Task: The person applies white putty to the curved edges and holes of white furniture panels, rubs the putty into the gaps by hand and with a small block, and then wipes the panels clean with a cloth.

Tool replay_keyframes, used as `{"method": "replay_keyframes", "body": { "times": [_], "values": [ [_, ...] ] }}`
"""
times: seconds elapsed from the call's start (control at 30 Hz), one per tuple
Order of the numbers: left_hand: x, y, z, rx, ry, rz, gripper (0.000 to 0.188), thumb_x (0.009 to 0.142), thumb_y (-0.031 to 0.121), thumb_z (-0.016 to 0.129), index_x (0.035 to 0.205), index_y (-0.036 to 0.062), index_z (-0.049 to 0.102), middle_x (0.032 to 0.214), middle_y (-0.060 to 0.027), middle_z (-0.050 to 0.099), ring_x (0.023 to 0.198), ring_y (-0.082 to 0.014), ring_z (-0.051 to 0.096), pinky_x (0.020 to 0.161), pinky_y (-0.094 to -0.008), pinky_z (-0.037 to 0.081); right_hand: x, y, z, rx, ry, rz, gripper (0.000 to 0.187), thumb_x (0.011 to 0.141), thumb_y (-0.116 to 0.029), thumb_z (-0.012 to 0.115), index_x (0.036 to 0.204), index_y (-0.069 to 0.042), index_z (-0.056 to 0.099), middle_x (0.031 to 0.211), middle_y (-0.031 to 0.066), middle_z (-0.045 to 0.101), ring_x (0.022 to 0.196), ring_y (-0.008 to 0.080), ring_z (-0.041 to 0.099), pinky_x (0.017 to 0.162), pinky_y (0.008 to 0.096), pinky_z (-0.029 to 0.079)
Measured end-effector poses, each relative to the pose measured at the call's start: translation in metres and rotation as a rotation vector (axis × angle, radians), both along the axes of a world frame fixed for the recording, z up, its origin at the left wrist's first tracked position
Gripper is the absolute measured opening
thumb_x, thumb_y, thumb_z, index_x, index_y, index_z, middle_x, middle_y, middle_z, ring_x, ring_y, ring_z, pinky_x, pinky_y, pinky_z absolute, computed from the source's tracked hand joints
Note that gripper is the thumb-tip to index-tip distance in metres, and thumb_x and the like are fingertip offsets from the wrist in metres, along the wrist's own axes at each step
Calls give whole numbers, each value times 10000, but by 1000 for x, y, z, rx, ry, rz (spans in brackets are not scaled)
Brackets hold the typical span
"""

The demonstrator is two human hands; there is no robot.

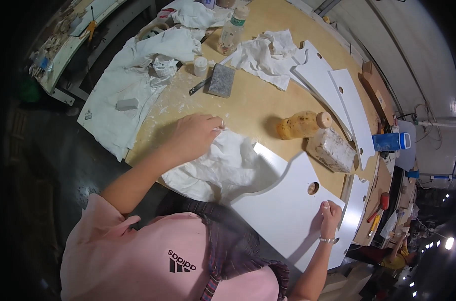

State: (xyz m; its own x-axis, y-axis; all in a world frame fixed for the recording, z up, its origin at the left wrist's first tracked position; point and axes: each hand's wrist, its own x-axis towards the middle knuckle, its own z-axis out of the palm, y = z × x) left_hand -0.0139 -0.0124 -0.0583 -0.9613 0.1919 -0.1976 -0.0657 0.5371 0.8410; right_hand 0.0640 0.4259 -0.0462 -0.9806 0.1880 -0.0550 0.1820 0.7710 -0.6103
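Note:
My left hand (199, 134) is closed on a crumpled white cloth (223, 163), its fingertips curled at the cloth's far edge. The cloth bunches over the table's near edge and against a white panel (283, 210) with a wavy-cut side and a round hole. My right hand (331, 218) grips that panel by its right edge; the fingers beneath are hidden. The panel is tilted, its near part out past the table. Beyond it lie a bottle of yellowish liquid (300, 125) and a whitish, worn block (332, 150).
On the wooden table (255, 113) are a grey block (221, 80), a thin dark blade (199, 87), a small white jar (201, 66), a clear bottle (232, 35) and another white cloth (265, 57). More white panels (351, 110) lie at right, near a blue bottle (390, 141).

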Motion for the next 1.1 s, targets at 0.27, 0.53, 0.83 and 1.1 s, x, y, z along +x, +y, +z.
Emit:
{"method": "replay_keyframes", "body": {
  "times": [0.27,0.53,0.83,1.1],
  "values": [
    [35,24,-33,-434,617,-353,277,684,232,728,929,120,667,1155,-32,579,1176,-235,468,1013,-504,315,-47,0,-39,296,-127,143,471,750,-390,650,558,-5,458,471,114,341,460,223,312,473,370,274],
    [18,8,-19,330,-15,105,26,842,67,576,828,47,566,784,-27,542,763,-89,508,714,-269,415,-43,-3,-50,274,-127,127,449,764,-420,660,637,-6,543,507,114,458,457,247,434,505,365,380],
    [10,21,-19,890,-335,193,210,866,-8,567,1073,-19,598,950,-37,655,831,-82,603,755,-223,477,-93,-64,-47,-43,183,103,542,718,-170,779,1180,-10,546,1162,137,589,1060,246,569,915,361,463],
    [-23,46,-17,1092,-323,266,252,944,80,495,1180,3,539,1050,-57,631,912,-112,618,805,-257,502,-195,-122,-55,-573,113,141,668,614,-50,822,1187,-7,482,1282,161,502,1157,205,519,959,334,450]
  ]
}}
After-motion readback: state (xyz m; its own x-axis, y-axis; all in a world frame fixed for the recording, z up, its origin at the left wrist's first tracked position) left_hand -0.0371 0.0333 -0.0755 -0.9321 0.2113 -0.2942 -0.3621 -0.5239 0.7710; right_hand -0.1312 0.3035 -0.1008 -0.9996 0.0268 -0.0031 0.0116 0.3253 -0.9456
